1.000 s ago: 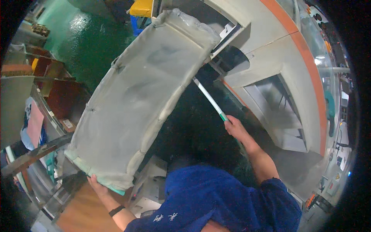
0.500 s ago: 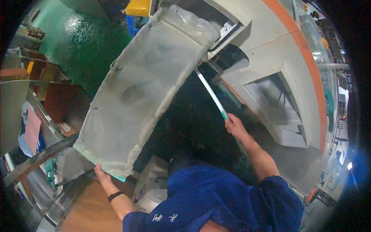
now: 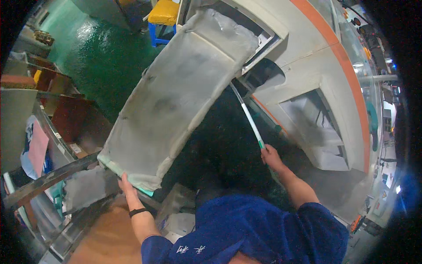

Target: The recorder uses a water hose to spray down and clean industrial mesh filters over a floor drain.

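Note:
My left hand (image 3: 127,185) is closed on the near edge of a long grey rectangular panel (image 3: 162,110), which looks wrapped in soft, translucent sheeting. A pale green strip (image 3: 115,169) runs along that near edge. The panel slants away to the right, its far end in front of an opening in a white machine (image 3: 303,66). My right hand (image 3: 271,157) is wrapped round the lower end of a white pole (image 3: 249,119) with a green band. The pole's far end reaches up by the panel's right edge; its tip is hidden.
An orange stripe (image 3: 349,79) crosses the machine, which has a recessed opening (image 3: 314,116) on the right. A blue stool with a yellow top (image 3: 164,12) stands beyond the panel on green floor (image 3: 88,66). A metal rail (image 3: 52,180) and brown boards (image 3: 79,116) lie left.
The panel has shifted right along with my left hand, uncovering more of the stool. My right hand and the pole have moved slightly right and toward me.

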Demonstrator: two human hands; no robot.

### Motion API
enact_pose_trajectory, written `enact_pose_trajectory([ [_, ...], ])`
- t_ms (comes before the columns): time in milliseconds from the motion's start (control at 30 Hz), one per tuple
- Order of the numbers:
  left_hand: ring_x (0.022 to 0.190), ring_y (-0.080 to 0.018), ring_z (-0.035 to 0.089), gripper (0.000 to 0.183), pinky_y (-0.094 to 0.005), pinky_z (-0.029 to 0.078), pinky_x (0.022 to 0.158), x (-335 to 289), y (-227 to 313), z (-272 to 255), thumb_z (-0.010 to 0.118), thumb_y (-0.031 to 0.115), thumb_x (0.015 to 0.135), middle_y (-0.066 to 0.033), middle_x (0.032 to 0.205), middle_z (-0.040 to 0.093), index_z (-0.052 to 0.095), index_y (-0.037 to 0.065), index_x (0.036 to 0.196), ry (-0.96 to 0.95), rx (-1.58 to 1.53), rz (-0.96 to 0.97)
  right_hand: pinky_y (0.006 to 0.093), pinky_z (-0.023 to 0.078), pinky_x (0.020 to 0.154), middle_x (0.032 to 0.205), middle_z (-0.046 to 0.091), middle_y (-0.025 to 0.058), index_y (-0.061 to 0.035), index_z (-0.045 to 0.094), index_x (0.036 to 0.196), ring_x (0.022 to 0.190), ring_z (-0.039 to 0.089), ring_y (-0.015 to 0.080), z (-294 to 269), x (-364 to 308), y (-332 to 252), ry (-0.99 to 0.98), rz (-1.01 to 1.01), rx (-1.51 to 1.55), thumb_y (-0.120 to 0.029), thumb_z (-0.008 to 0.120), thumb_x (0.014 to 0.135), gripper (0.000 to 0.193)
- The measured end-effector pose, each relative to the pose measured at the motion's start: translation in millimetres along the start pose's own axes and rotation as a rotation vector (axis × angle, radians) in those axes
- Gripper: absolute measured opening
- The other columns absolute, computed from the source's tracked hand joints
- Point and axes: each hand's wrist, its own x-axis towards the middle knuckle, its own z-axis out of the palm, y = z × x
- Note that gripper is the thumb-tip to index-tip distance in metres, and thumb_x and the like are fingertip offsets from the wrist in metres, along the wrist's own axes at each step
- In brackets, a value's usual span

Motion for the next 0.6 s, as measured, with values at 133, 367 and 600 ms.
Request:
enact_pose_trajectory([
  [133,0.119,-0.0268,0.058,0.059,-0.0405,0.051,0.095,-13,47,66,0.064,0.015,0.093,-0.0176,0.134,0.055,0.042,-0.005,0.144,-0.056,0.131,0.066,0.0287,0.041,0.049,0.071,0.053,0.001,-0.0065,0.055,0.097,0.056,0.05,0.0107,-15,-10,6,0.032,-0.033,-0.097,-0.019,0.052,0.102,0.014],
  [367,0.124,-0.0272,0.056,0.059,-0.0407,0.045,0.104,-21,135,225,0.067,0.02,0.097,-0.0162,0.139,0.053,0.042,-0.007,0.142,-0.392,0.056,0.135,0.0281,0.041,0.049,0.07,0.053,0.0009,-0.0067,0.055,0.094,0.056,0.051,0.0101,-26,-12,17,0.019,-0.01,0.038,-0.02,0.053,0.101,0.015],
  [600,0.109,-0.0255,0.061,0.05,-0.0417,0.05,0.09,-59,115,434,0.072,0.025,0.093,-0.0129,0.121,0.062,0.053,-0.004,0.129,-0.681,0.234,0.004,0.0304,0.042,0.049,0.072,0.054,-0.0001,-0.0053,0.056,0.104,0.058,0.051,0.0116,-43,-18,42,0.092,0.084,-0.055,-0.022,0.058,0.1,0.017],
])
